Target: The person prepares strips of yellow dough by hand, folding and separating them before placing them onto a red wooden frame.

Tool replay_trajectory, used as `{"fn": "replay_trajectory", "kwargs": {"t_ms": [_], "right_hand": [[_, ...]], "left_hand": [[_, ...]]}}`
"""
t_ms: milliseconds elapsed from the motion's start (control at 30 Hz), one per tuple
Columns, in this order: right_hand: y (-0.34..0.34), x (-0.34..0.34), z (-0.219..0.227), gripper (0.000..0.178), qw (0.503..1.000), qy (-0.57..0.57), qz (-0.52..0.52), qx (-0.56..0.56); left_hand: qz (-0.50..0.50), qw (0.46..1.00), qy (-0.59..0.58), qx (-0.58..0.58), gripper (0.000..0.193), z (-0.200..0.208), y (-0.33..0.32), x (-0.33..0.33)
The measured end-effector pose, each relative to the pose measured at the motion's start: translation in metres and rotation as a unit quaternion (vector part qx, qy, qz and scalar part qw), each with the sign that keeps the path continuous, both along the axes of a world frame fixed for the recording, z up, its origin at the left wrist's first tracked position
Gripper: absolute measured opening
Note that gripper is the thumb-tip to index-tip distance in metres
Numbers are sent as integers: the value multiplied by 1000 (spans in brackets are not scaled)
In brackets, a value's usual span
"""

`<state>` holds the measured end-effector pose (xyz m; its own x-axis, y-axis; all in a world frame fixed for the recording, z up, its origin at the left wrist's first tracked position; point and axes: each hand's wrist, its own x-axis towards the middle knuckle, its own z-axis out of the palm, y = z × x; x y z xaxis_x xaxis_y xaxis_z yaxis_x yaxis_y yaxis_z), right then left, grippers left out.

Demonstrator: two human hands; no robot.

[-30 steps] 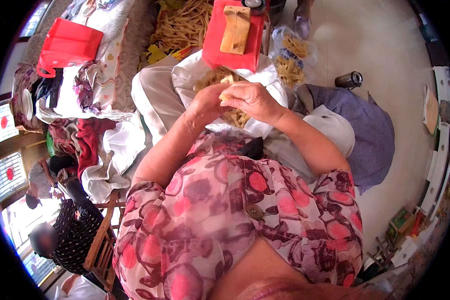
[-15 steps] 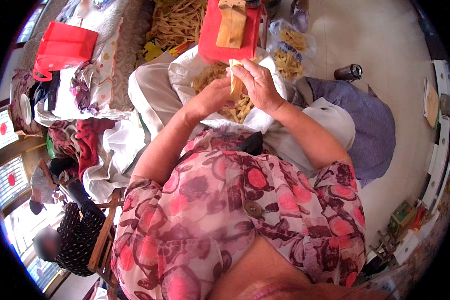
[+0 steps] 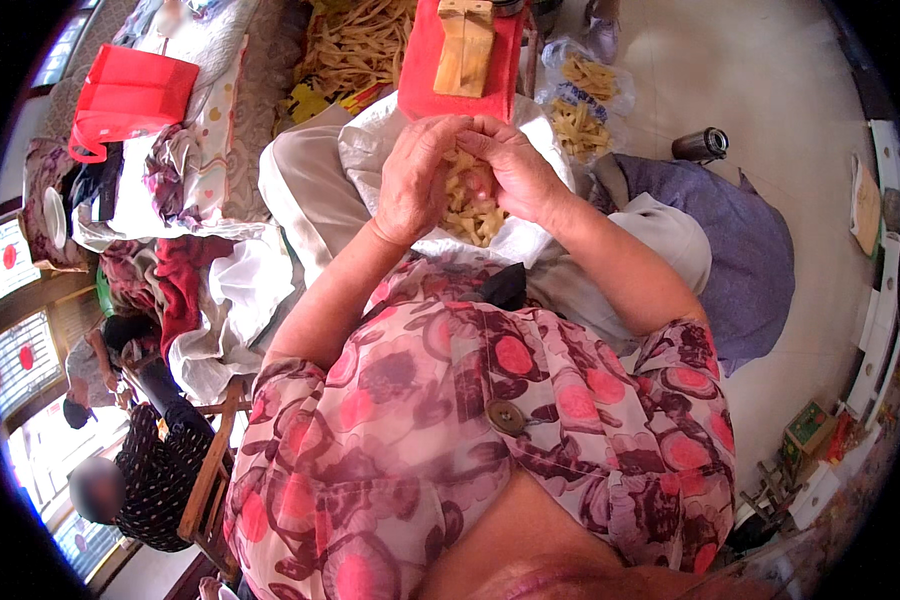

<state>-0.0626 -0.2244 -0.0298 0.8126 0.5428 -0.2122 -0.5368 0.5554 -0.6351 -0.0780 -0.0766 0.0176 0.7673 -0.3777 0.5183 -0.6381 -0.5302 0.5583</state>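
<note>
My left hand point(image 3: 415, 182) and my right hand point(image 3: 517, 168) meet at the fingertips above an open white bag point(image 3: 363, 150) in my lap. Both hands have their fingers curled together; whatever they grip is hidden beneath them. Below and between them, short pale yellow strips point(image 3: 473, 218) fill the bag. Just beyond my fingertips lies a red cloth point(image 3: 420, 75) over a raised support. On it rests a shaped wooden block point(image 3: 463, 60) with a narrower middle.
Long pale strips point(image 3: 355, 50) lie heaped at the far left. Clear plastic bags of strips point(image 3: 578, 128) sit right of the red cloth. A dark flask point(image 3: 700, 145) lies on the floor. A red bag point(image 3: 135, 92) rests on the bed at left; a seated person point(image 3: 155, 470) is at lower left.
A long yellow strip held upright between my hands is no longer visible. My left hand has turned and moved up, with its back now showing, and my fingertips have come together.
</note>
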Motion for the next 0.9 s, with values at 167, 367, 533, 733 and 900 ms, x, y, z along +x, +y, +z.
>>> {"fn": "replay_trajectory", "kwargs": {"t_ms": [167,367,533,733,900], "right_hand": [[-3,-8,15,27,852,-395,-95,-330],[-15,-3,21,21,697,-558,-134,-430],[-19,7,18,19,735,-507,-165,-418],[-24,5,25,21,953,-233,134,-138],[-15,8,19,21,947,-234,32,-216]], "left_hand": [[64,993,95,-26,29,-17,7,1],[20,856,420,-300,18,-16,12,1],[26,908,342,-242,24,-15,10,3],[94,957,267,-61,17,-25,23,3],[96,895,345,-266,22,-10,8,-1]]}}
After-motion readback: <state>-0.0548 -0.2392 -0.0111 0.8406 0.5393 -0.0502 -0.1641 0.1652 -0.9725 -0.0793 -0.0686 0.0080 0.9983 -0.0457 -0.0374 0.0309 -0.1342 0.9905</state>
